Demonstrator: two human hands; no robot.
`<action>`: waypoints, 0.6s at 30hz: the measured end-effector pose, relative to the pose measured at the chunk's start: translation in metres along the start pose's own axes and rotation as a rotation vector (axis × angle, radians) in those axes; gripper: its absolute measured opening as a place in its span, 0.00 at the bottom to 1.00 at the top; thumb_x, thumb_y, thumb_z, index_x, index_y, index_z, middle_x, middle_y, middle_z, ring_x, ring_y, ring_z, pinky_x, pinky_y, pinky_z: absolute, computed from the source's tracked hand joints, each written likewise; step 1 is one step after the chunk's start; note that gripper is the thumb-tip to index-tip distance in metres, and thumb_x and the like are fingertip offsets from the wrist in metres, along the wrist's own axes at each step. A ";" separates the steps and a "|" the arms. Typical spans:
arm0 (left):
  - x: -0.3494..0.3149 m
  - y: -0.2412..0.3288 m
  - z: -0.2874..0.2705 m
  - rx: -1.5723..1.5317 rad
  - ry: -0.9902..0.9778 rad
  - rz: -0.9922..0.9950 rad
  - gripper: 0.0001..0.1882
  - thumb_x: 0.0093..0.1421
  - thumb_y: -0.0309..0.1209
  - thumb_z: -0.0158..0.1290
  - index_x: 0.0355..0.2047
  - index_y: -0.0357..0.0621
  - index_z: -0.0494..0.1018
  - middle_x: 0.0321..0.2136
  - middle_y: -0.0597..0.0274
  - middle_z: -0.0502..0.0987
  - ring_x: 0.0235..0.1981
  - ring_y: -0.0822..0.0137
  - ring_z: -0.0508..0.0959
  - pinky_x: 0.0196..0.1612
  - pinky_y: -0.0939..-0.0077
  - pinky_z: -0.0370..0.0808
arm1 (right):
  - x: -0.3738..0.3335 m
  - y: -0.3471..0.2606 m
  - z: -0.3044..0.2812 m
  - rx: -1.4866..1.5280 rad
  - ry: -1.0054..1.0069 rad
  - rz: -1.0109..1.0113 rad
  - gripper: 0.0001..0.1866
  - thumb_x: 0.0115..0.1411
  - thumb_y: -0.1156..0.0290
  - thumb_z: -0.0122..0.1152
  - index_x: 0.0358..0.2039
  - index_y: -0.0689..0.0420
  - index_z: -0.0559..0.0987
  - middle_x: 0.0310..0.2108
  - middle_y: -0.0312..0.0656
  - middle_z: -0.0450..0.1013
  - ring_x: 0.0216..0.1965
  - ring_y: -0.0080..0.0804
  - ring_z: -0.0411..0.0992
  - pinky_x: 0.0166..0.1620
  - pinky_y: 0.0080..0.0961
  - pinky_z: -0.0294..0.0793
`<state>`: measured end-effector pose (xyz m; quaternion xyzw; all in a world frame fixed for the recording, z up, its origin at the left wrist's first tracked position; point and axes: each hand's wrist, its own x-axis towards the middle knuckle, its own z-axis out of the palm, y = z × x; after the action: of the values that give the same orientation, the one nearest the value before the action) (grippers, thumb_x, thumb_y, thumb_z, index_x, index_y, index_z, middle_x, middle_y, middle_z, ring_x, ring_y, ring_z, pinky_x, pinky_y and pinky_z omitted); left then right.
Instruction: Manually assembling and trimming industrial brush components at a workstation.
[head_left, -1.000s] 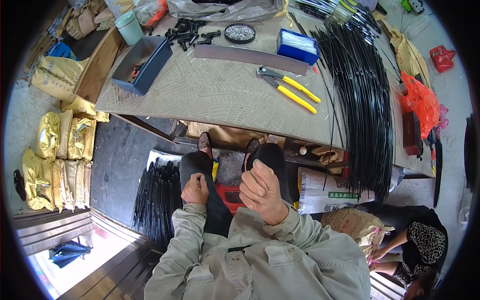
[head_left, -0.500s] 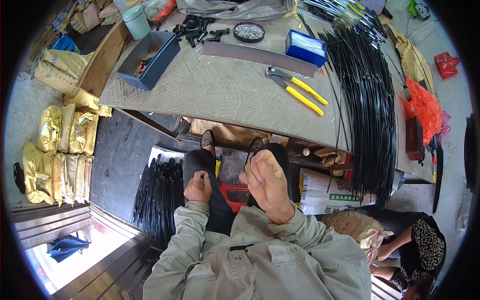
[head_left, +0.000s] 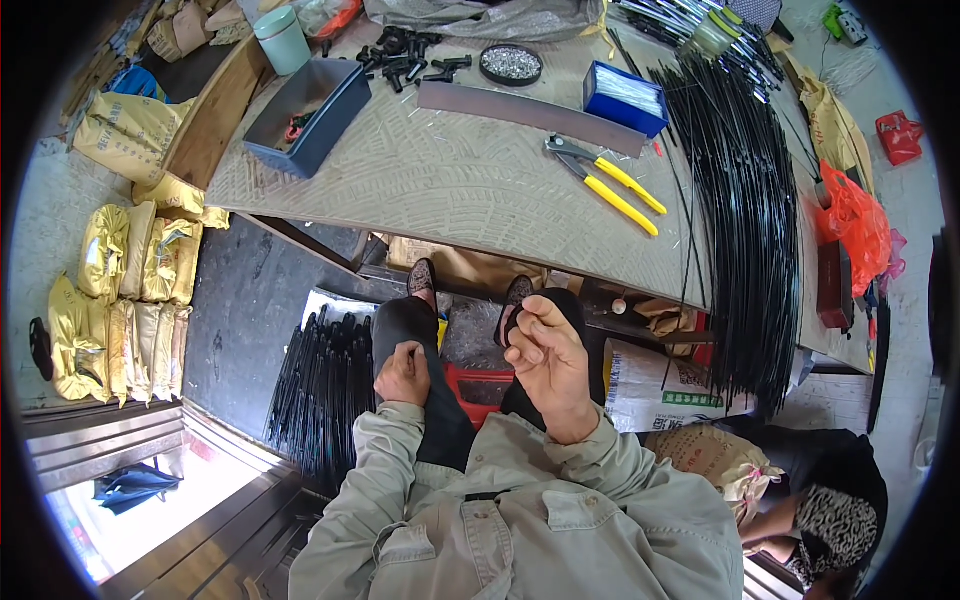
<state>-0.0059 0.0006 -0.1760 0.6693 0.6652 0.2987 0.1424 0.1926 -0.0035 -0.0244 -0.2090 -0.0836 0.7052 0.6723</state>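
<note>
My left hand [head_left: 402, 373] rests on my left thigh, its fingers curled into a fist; nothing shows in it. My right hand [head_left: 552, 365] is raised over my right thigh, palm up. Its fingers are loosely bent and apart, with nothing visible in them. Beyond the hands, yellow-handled cutters [head_left: 606, 186] lie on the worktable [head_left: 440, 190], touched by neither hand. Beside my left leg stands a bundle of thin black rods [head_left: 318, 395]. A red plastic piece, perhaps a stool [head_left: 473, 388], shows between my legs.
On the table are a grey-blue bin [head_left: 308, 120], black fittings [head_left: 405, 52], a round dish [head_left: 511, 64], a metal strip [head_left: 530, 115] and a blue box [head_left: 625, 98]. Long black rods [head_left: 745, 230] overhang its right edge. Yellow sacks [head_left: 135, 300] stand left; another person [head_left: 835, 510] sits lower right.
My right hand has turned slightly and its fingers have loosened apart. My left hand stays on the thigh. The whole view has shifted a little; the other person's arm has moved.
</note>
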 end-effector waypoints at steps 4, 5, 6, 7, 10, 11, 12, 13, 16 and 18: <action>0.001 0.001 0.000 -0.002 0.008 0.004 0.03 0.53 0.33 0.53 0.28 0.53 0.72 0.15 0.60 0.71 0.18 0.57 0.74 0.20 0.63 0.68 | -0.002 0.001 0.008 -0.105 0.129 -0.063 0.10 0.63 0.68 0.45 0.38 0.61 0.71 0.20 0.31 0.59 0.19 0.17 0.61 0.32 0.25 0.77; 0.000 0.001 0.000 0.003 0.009 0.004 0.02 0.53 0.33 0.53 0.28 0.53 0.72 0.15 0.60 0.71 0.18 0.57 0.74 0.20 0.63 0.68 | -0.003 -0.001 0.008 -0.130 0.096 -0.047 0.11 0.64 0.66 0.44 0.35 0.60 0.72 0.19 0.31 0.59 0.17 0.18 0.60 0.31 0.25 0.77; 0.000 0.001 0.000 0.008 0.011 0.004 0.02 0.53 0.33 0.53 0.28 0.53 0.72 0.14 0.60 0.71 0.18 0.57 0.74 0.19 0.63 0.68 | -0.004 -0.002 0.007 -0.155 0.063 -0.031 0.13 0.64 0.64 0.43 0.31 0.59 0.72 0.18 0.31 0.58 0.16 0.19 0.60 0.29 0.26 0.77; 0.001 0.001 0.000 0.009 0.011 0.004 0.02 0.53 0.33 0.53 0.28 0.53 0.72 0.14 0.60 0.71 0.18 0.57 0.74 0.19 0.63 0.68 | -0.003 -0.003 0.003 -0.154 0.064 -0.031 0.13 0.64 0.64 0.43 0.31 0.59 0.72 0.18 0.31 0.58 0.16 0.19 0.60 0.29 0.26 0.77; 0.001 0.001 0.001 -0.009 0.019 0.009 0.02 0.52 0.33 0.53 0.28 0.53 0.72 0.14 0.60 0.71 0.17 0.57 0.73 0.19 0.63 0.68 | 0.001 -0.004 -0.008 0.139 -0.213 0.039 0.22 0.65 0.63 0.40 0.16 0.56 0.70 0.17 0.33 0.59 0.13 0.21 0.58 0.25 0.25 0.75; 0.001 0.002 0.001 -0.008 0.018 0.009 0.02 0.52 0.33 0.53 0.28 0.53 0.72 0.14 0.60 0.71 0.17 0.57 0.73 0.19 0.63 0.68 | 0.000 -0.006 -0.011 0.140 -0.212 0.038 0.22 0.65 0.63 0.40 0.16 0.56 0.70 0.17 0.33 0.59 0.13 0.21 0.58 0.25 0.25 0.75; 0.002 0.002 0.001 -0.008 0.019 0.009 0.02 0.52 0.32 0.54 0.27 0.53 0.72 0.14 0.60 0.71 0.17 0.57 0.73 0.19 0.63 0.68 | -0.002 -0.007 -0.013 0.079 -0.181 0.056 0.23 0.65 0.62 0.39 0.13 0.55 0.67 0.16 0.33 0.59 0.13 0.21 0.57 0.24 0.24 0.74; 0.002 0.003 0.001 -0.006 0.019 0.008 0.02 0.52 0.32 0.54 0.27 0.52 0.72 0.14 0.60 0.71 0.17 0.57 0.73 0.19 0.63 0.68 | -0.002 -0.009 -0.012 0.020 -0.149 0.075 0.25 0.65 0.62 0.39 0.10 0.53 0.64 0.16 0.33 0.58 0.13 0.20 0.56 0.23 0.23 0.72; 0.001 0.002 0.001 -0.001 0.015 0.004 0.02 0.52 0.32 0.54 0.27 0.52 0.72 0.14 0.60 0.71 0.17 0.57 0.73 0.19 0.63 0.68 | -0.001 -0.004 -0.003 -0.138 -0.067 0.006 0.27 0.65 0.62 0.40 0.06 0.51 0.59 0.15 0.32 0.57 0.12 0.19 0.54 0.22 0.22 0.70; 0.001 0.001 0.002 0.002 0.008 -0.004 0.02 0.52 0.32 0.53 0.28 0.52 0.72 0.14 0.60 0.71 0.17 0.57 0.73 0.20 0.63 0.68 | 0.002 0.005 0.004 -0.337 0.034 -0.170 0.27 0.64 0.63 0.41 0.05 0.51 0.57 0.13 0.30 0.55 0.12 0.18 0.52 0.21 0.20 0.67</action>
<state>-0.0045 0.0018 -0.1766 0.6669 0.6673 0.3007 0.1398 0.1862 -0.0014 -0.0232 -0.3230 -0.2064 0.6182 0.6862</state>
